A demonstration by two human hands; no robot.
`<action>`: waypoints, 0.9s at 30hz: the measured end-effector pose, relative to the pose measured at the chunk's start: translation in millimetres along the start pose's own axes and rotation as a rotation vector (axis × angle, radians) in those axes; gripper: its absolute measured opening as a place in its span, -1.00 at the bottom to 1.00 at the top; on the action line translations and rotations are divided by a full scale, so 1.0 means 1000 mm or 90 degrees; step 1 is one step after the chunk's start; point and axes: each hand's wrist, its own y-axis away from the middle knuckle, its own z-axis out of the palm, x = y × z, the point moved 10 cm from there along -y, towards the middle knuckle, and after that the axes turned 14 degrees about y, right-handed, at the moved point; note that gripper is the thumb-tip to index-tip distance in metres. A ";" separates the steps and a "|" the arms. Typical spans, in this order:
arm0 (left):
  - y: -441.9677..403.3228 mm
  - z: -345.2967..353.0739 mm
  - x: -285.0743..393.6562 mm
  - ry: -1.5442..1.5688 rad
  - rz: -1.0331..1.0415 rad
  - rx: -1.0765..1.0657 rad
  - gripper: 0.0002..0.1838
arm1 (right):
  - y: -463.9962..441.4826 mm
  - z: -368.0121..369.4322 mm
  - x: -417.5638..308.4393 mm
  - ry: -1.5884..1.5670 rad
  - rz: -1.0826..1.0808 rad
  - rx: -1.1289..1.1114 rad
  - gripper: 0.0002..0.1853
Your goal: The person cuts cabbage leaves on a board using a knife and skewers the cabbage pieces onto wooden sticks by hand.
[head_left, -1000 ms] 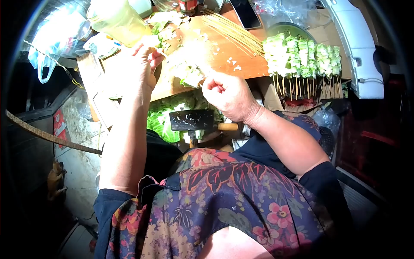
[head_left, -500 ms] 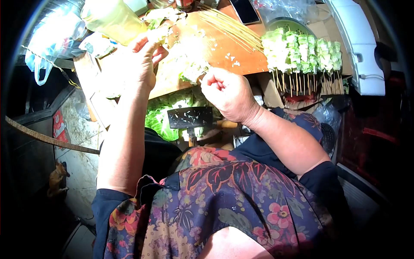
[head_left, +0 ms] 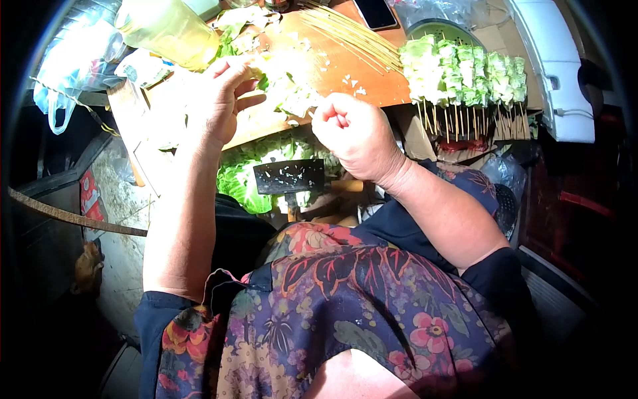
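Note:
My right hand (head_left: 353,136) is closed in a fist above the near edge of the board, gripping a thin skewer whose pale end just shows by the thumb. Pieces of green leaf (head_left: 296,98) lie in line with that stick, left of the fist. My left hand (head_left: 224,100) has its fingers bent around a pale leaf piece at the far end of the line; strong glare hides its outline. Below the hands, a cleaver (head_left: 289,176) with bits of leaf on its dark blade rests over leafy greens (head_left: 242,183).
Bare bamboo skewers (head_left: 352,34) lie across the orange board (head_left: 382,86). Several loaded leaf skewers (head_left: 462,73) stand at the right, beside a white foam piece (head_left: 565,80). A phone (head_left: 376,13), a yellowish plastic container (head_left: 169,33) and a plastic bag (head_left: 73,73) sit around the back.
The left hand has moved slightly down, its fingers now nearer the leaf pieces. The right fist has shifted a little right and up. The view has tilted slightly.

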 end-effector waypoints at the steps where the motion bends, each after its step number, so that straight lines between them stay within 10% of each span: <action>1: -0.001 -0.001 0.004 -0.013 -0.009 0.017 -0.75 | -0.002 0.003 0.001 -0.016 0.015 -0.003 -0.93; 15: -0.027 -0.039 0.009 -0.132 0.069 0.166 -0.74 | -0.014 -0.003 0.010 -0.055 0.075 -0.011 -0.89; 22: -0.035 -0.044 -0.034 -0.545 -0.119 0.079 -0.72 | -0.012 -0.002 0.016 -0.162 0.128 -0.022 -0.91; 27: -0.036 -0.017 -0.001 -0.030 0.015 0.029 -0.78 | -0.013 -0.009 0.015 -0.029 0.087 0.014 -0.89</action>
